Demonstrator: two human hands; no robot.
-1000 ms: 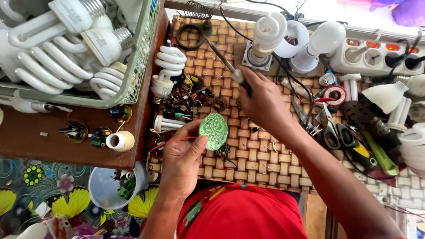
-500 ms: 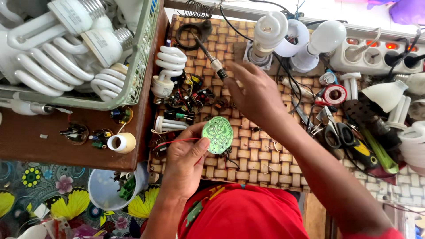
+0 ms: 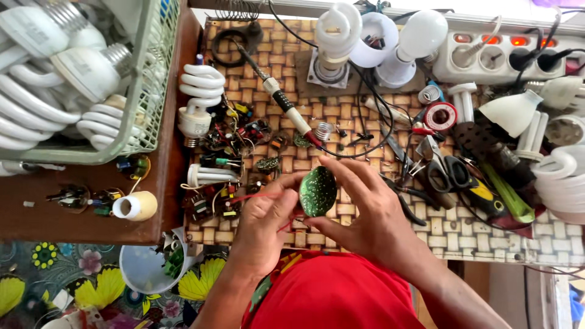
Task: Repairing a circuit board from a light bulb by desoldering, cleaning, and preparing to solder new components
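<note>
Both your hands are on the little round green circuit board (image 3: 318,191) right now — left hand (image 3: 263,226) pinching its lower left edge, right hand (image 3: 365,216) closed around it from the right with the fingers (image 3: 342,172) curled over the top. The board sits tilted up on edge, just above the near edge of the woven mat (image 3: 451,234), about midway along it. A red wire (image 3: 255,197) trails off toward the pile of loose parts (image 3: 234,137) at the mat's left edge.

Looks to me like you're at the inspect-and-position stage: turning the board to find the spot you want. The soldering iron (image 3: 286,109) lies untouched further back on the mat, tip pointing at a small spring (image 3: 324,130). The solder spool (image 3: 440,116) sits toward the far right corner, near the power strip (image 3: 512,58).

Next move probably needs one hand free — so the left has to grip the board steady by itself while the right goes for the iron. Mind that wire, it could snag.
</note>
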